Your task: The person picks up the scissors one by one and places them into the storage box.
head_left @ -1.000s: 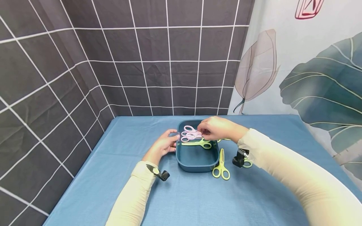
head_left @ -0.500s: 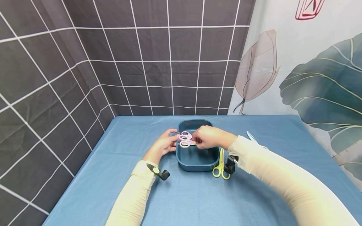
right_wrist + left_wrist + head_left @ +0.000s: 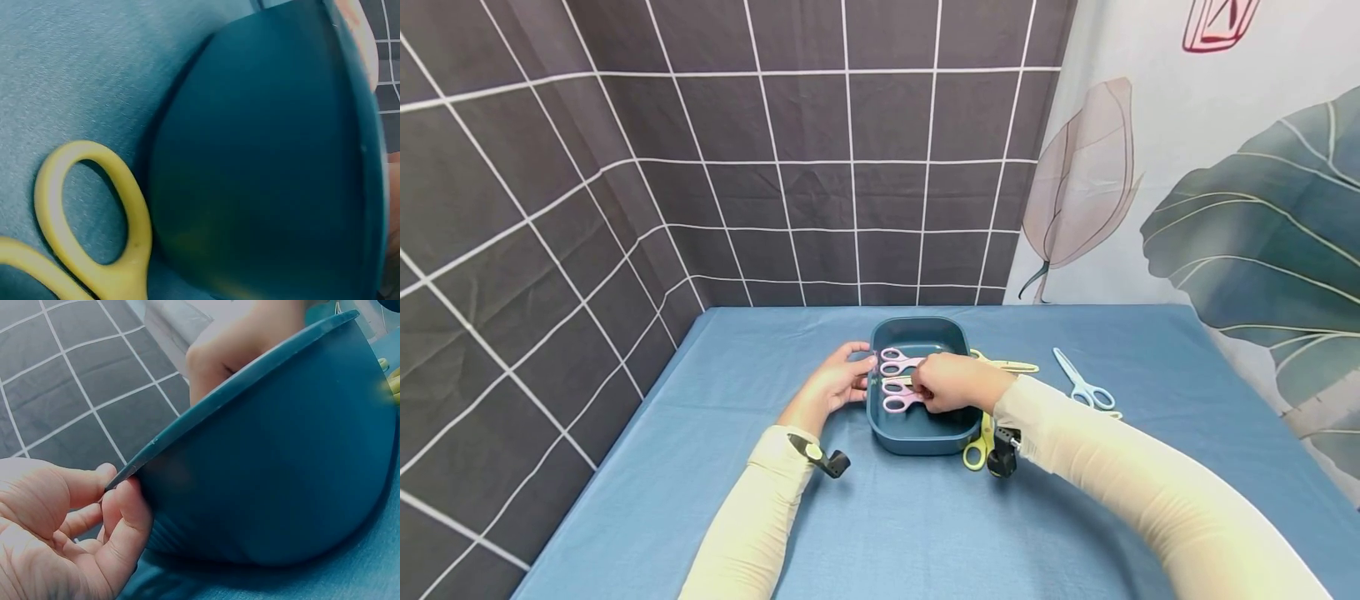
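Observation:
My left hand [image 3: 835, 385] pinches the left rim of a dark blue bin [image 3: 925, 446]; in the left wrist view its thumb [image 3: 90, 486] lies at the rim and the fingers curl against the outer wall. Reaching into the bin, my right hand [image 3: 955, 383] grips a pair of pink scissors [image 3: 897, 404] by the blade end, handle loops pointing left. Another pink pair of scissors [image 3: 895, 367] lies just behind it in the bin. Between the two shows a sliver of yellow-green scissors [image 3: 895, 381]. The bin wall hides the right fingertips in both wrist views.
Yellow-green scissors [image 3: 976, 454] lie against the bin's right side, their loop [image 3: 134, 212] large in the right wrist view. Another yellow-green pair [image 3: 1015, 366] lies behind the right wrist. Light blue scissors [image 3: 1081, 387] rest farther right, beside a pale yellow-green handle [image 3: 1114, 414] partly under the sleeve.
My right hand has moved toward me inside the bin, bringing one pink pair of scissors across the yellow-green pair to its near side. The left hand has stayed on the rim.

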`<state>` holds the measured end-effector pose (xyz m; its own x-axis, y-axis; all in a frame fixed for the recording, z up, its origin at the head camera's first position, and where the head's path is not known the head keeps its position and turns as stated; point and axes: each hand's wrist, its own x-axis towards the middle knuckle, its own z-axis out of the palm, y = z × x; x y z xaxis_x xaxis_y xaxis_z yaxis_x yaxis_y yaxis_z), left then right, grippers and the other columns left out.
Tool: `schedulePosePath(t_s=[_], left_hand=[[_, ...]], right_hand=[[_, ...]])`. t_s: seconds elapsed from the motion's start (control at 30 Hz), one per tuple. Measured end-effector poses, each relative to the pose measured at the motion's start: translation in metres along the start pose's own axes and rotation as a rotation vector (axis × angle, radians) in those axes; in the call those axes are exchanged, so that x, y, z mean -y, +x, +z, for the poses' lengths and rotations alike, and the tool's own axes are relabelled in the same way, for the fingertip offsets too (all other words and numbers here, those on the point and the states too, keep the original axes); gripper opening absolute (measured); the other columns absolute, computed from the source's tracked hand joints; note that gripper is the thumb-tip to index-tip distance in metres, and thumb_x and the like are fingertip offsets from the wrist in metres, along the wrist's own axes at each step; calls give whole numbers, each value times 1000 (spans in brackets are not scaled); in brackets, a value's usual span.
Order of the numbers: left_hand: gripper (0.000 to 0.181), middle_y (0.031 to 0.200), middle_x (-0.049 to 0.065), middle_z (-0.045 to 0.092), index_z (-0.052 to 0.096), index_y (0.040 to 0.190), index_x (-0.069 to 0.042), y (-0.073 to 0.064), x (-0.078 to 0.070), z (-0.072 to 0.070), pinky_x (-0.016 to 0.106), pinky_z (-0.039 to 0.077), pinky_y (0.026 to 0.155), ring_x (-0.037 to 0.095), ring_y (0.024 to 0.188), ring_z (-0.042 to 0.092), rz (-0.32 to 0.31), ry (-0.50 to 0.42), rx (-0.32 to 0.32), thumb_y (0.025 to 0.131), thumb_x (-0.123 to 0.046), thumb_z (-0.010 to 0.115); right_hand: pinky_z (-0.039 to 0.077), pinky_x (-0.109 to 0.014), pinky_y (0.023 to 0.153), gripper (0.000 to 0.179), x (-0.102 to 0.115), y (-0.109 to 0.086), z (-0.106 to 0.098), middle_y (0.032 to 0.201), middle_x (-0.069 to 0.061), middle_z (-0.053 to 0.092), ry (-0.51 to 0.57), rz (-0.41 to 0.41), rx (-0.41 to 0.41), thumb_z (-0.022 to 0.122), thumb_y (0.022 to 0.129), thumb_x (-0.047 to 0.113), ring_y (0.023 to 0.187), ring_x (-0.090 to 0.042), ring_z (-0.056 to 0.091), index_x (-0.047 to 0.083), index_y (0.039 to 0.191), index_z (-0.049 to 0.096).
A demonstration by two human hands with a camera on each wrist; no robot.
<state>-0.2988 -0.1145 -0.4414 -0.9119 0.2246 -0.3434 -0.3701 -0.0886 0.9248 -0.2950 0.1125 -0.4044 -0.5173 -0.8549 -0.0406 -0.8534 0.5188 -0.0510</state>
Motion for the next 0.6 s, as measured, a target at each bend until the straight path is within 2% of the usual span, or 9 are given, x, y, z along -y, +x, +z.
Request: schedulePosePath(t_s=[0.33, 0.6], left_hand=[[41, 92, 11, 58, 44, 142, -13, 0, 0, 0, 25, 52, 50, 11, 60, 54, 7, 7, 4, 103, -12, 58], [42, 92, 10, 60, 43, 142, -13, 2, 0, 0, 26, 53, 51, 12, 61, 56, 2, -1, 6, 103, -11, 59]], right_hand=[[31, -23, 55, 31, 3, 3, 8, 61, 8, 38, -16, 31, 62, 71, 79, 8, 58, -10, 37, 19, 62, 48], [36, -24, 57, 29, 2, 3, 14, 64, 7, 42, -46, 43, 43, 71, 82, 10, 60, -10, 41, 20, 65, 51]])
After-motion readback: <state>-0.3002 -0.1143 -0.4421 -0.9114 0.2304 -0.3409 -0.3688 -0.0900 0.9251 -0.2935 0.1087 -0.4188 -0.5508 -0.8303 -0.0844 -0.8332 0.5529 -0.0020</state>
